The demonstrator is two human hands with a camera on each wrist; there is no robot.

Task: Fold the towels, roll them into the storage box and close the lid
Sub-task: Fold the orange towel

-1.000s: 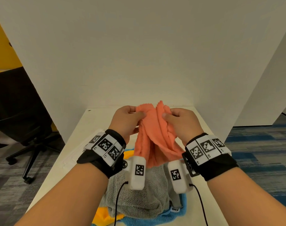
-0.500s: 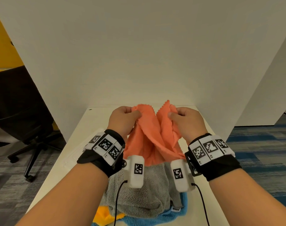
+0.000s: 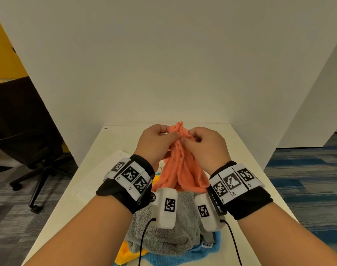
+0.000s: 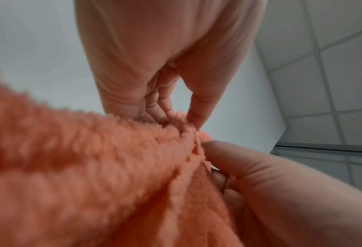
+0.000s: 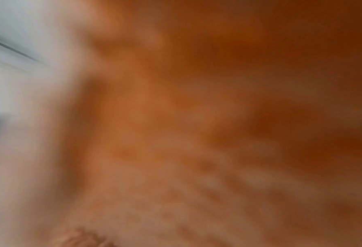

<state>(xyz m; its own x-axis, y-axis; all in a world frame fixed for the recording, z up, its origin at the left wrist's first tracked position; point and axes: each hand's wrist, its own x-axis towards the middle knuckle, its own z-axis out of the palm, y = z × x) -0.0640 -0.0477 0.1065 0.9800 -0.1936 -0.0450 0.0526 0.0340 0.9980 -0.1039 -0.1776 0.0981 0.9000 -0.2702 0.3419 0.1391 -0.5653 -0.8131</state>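
Both hands hold an orange towel (image 3: 180,166) up above the table, bunched into a hanging bundle. My left hand (image 3: 158,140) pinches its top edge between thumb and fingers; my right hand (image 3: 204,144) pinches the same edge right beside it, the two almost touching. In the left wrist view the orange towel (image 4: 112,167) fills the lower left, with the left thumb and fingers pinching its edge and the right hand's fingers (image 4: 239,160) just below. The right wrist view is a blur of orange towel (image 5: 218,117). A grey towel (image 3: 173,233) lies under the wrists, over a blue towel (image 3: 208,254) and a yellow one (image 3: 125,256).
A translucent white lid or box part (image 3: 98,175) lies flat on the white table (image 3: 246,150) left of the hands. White partition walls (image 3: 163,64) stand behind and to the right. A black office chair (image 3: 25,131) stands on the floor at left.
The hands had drawn apart half a second ago, spreading the towel's top edge; now they have come together again, gathering the edge into a tight bunch between them.
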